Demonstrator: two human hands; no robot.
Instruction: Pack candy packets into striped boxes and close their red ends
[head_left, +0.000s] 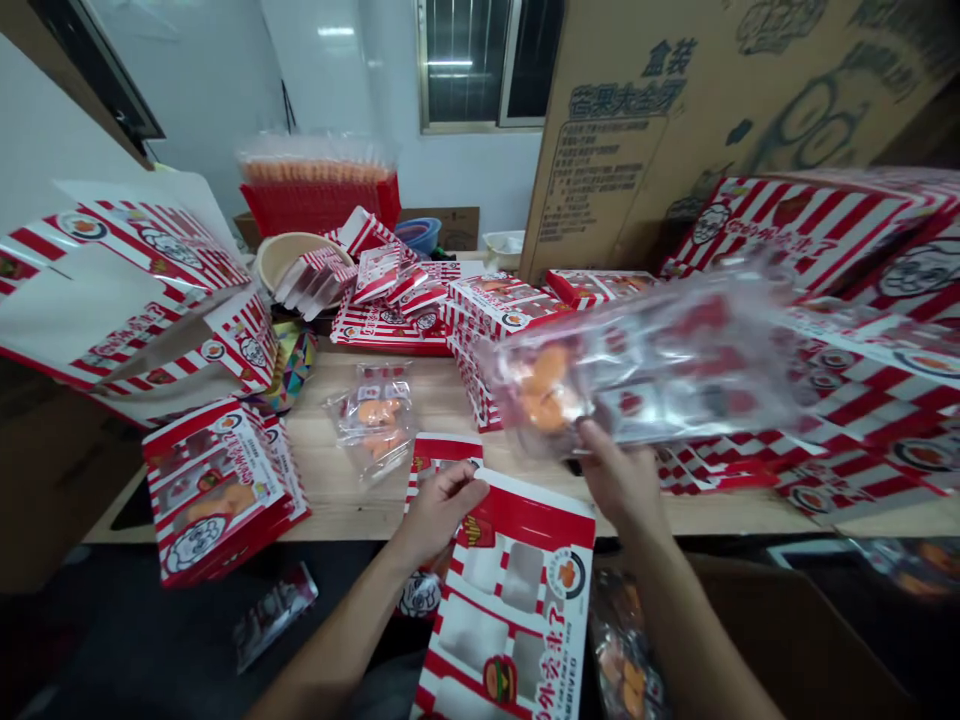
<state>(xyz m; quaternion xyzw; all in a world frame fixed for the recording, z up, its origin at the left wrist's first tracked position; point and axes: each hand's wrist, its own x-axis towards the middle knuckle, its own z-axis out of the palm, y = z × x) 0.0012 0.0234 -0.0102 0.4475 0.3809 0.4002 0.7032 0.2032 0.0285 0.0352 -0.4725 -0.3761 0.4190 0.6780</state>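
My right hand (pixel 619 475) grips the lower edge of a clear plastic bag (pixel 637 370) that is held up above the table. Orange pieces show through the bag at its left end. My left hand (pixel 442 515) closes on the top edge of a red-and-white striped box (pixel 510 600), which has window openings and stands tilted near the table's front edge. Behind that hand, a second striped box (pixel 442 460) stands partly hidden. A small clear bag of orange pieces (pixel 371 420) lies on the wooden table (pixel 337 490), left of my hands.
A finished-looking striped box (pixel 217 490) lies at the table's left front corner. Flat printed box sheets (pixel 862 230) are piled at right, before a large cardboard carton (pixel 675 110). A beige bowl (pixel 289 255) and red crate (pixel 319 205) stand behind.
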